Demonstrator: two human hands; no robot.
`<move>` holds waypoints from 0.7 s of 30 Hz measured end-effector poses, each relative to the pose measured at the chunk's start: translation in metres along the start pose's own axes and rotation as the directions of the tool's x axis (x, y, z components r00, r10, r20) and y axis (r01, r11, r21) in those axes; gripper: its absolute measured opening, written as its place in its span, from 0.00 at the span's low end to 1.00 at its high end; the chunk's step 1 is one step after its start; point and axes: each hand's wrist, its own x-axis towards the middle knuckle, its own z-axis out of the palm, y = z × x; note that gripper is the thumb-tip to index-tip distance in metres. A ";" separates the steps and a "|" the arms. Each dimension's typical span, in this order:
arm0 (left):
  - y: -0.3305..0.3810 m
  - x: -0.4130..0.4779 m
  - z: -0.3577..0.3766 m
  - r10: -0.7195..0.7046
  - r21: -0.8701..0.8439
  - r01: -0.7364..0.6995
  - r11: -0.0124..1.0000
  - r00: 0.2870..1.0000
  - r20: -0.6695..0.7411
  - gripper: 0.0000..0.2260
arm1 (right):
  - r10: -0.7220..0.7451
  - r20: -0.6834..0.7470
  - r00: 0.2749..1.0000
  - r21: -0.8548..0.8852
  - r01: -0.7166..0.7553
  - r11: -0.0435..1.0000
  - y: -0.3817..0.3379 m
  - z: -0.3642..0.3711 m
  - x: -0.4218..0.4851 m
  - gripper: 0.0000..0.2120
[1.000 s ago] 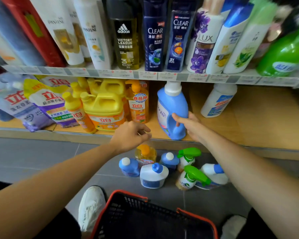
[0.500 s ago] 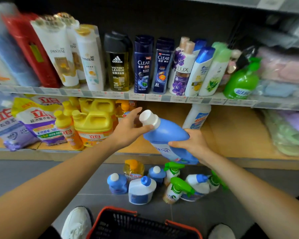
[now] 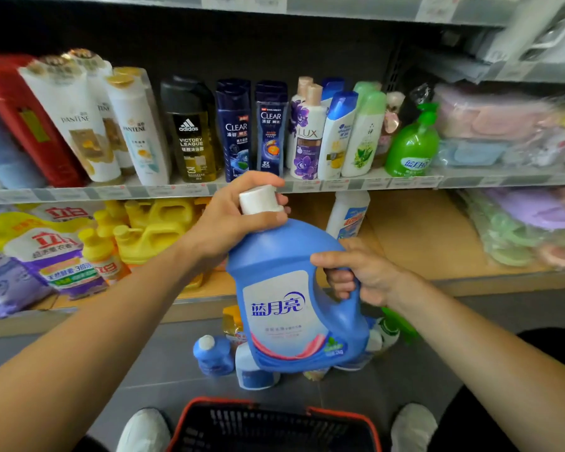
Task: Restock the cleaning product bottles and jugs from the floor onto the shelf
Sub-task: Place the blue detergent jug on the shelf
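A large blue detergent jug (image 3: 284,308) with a white cap hangs upright in the air in front of the bottom shelf (image 3: 437,249). My left hand (image 3: 232,216) grips its neck and cap from the left. My right hand (image 3: 362,275) holds the jug's handle, fingers curled through it. Below it on the grey floor stand several small bottles, among them a blue round bottle (image 3: 211,355), a white and blue bottle (image 3: 255,375) and an orange-capped one (image 3: 232,324); others are hidden behind the jug.
Yellow jugs (image 3: 150,230) and detergent bags (image 3: 49,256) fill the bottom shelf's left side. A white bottle (image 3: 348,212) stands at its back. Shampoo bottles (image 3: 235,132) line the shelf above. A red-rimmed basket (image 3: 271,425) sits between my shoes.
The blue jug left the bottom shelf and came up toward me, turning upright with its label facing me. My left hand moved onto its cap; my right hand shifted onto the handle.
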 end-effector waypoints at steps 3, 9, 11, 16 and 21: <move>0.008 0.001 -0.001 0.004 -0.063 -0.001 0.998 0.999 0.042 0.17 | -0.013 0.048 0.999 -0.004 0.013 1.000 -0.004 0.001 -0.001 0.17; -0.003 -0.003 0.013 0.063 0.016 -0.061 0.998 0.980 -0.190 0.14 | -0.092 -0.021 0.996 -0.131 0.089 0.987 -0.007 0.007 -0.006 0.17; -0.008 -0.005 0.016 0.097 0.078 -0.078 0.994 0.957 -0.272 0.13 | -0.129 -0.088 0.988 -0.179 0.112 0.977 -0.006 0.010 -0.007 0.18; -0.024 -0.008 0.025 0.212 0.359 -0.052 0.932 0.880 -0.424 0.13 | -0.221 -0.261 0.940 -0.348 0.122 0.930 -0.002 0.016 -0.006 0.20; -0.038 -0.006 0.022 0.238 0.663 0.002 0.749 0.932 -0.272 0.21 | -0.213 -0.392 0.895 -0.374 0.057 0.926 -0.001 0.016 -0.006 0.23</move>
